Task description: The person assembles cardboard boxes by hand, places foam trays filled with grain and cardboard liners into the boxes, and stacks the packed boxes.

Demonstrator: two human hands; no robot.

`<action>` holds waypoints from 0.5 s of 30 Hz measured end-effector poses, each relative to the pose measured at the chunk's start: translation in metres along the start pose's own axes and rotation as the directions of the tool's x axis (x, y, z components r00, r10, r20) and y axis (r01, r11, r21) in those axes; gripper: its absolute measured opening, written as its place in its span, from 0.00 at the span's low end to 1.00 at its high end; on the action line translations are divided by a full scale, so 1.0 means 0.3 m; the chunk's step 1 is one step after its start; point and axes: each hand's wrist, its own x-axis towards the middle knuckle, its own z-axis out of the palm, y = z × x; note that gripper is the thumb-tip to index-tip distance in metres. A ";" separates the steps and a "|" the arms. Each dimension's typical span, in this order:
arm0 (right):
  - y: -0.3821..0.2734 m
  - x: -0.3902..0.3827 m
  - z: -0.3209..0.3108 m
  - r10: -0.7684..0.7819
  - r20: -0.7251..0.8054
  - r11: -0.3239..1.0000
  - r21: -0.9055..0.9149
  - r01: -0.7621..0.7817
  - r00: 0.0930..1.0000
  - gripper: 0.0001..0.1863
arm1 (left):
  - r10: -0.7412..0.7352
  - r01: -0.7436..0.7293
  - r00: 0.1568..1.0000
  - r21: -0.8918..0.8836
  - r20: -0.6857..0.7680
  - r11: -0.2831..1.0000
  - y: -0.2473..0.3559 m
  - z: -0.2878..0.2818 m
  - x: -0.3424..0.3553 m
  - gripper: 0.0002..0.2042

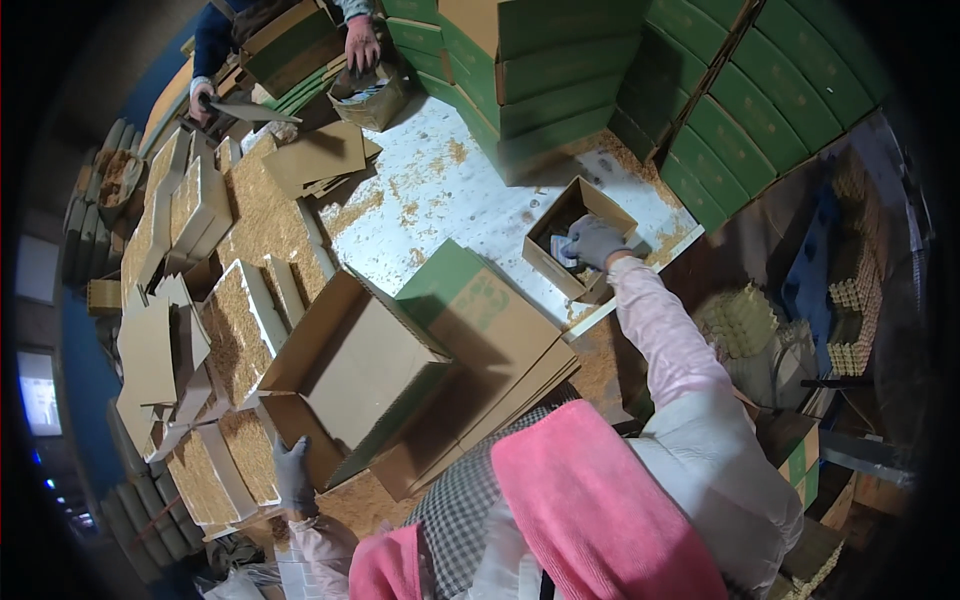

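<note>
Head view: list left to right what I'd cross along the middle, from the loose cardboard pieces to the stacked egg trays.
Loose cardboard pieces → big open box → small open box with the right hand reaching in → egg trays.

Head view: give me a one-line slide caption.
Gloved left hand at a large open carton, gloved right hand in a small open cardboard box, green cartons stacked beyond.
</note>
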 end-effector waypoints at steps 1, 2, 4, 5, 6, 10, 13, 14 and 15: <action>0.014 -0.048 -0.032 -0.112 -0.178 0.974 0.174 0.143 0.978 0.16 | 0.058 -0.067 0.995 0.111 0.075 0.992 0.018 -0.002 -0.025 0.22; 0.004 -0.094 -0.079 -0.188 -0.368 0.898 0.312 0.311 0.911 0.17 | 0.111 -0.142 0.982 0.215 0.151 0.966 0.034 0.001 -0.044 0.22; -0.152 -0.216 -0.275 -0.334 -0.321 0.685 0.563 0.462 0.886 0.16 | 0.188 -0.220 0.973 0.296 0.133 0.930 0.068 0.060 -0.072 0.21; -0.256 -0.295 -0.352 -0.401 -0.360 0.647 0.540 0.538 0.843 0.16 | 0.254 -0.288 0.957 0.385 0.137 0.877 0.081 0.091 -0.081 0.20; -0.373 -0.370 -0.403 -0.467 -0.400 0.601 0.511 0.614 0.789 0.15 | 0.309 -0.297 0.949 0.482 0.056 0.824 0.044 0.131 -0.046 0.22; -0.814 -0.507 -0.288 -0.801 0.069 0.586 -0.114 0.802 0.595 0.14 | 0.360 -0.363 0.931 0.049 0.068 0.930 0.052 0.283 0.055 0.21; -0.832 -0.466 -0.197 -0.825 0.122 0.539 -0.126 0.833 0.552 0.17 | 0.302 -0.271 0.950 -0.279 0.076 0.921 -0.025 0.220 0.076 0.20; -0.772 -0.449 -0.205 -0.813 -0.276 0.497 0.133 0.858 0.514 0.21 | 0.511 -0.505 0.846 -0.078 0.155 0.860 -0.055 0.182 0.085 0.19; -0.751 -0.486 -0.292 -0.651 -0.317 0.555 0.421 0.718 0.690 0.22 | 0.656 -0.695 0.711 0.116 0.251 0.709 -0.097 0.138 0.083 0.20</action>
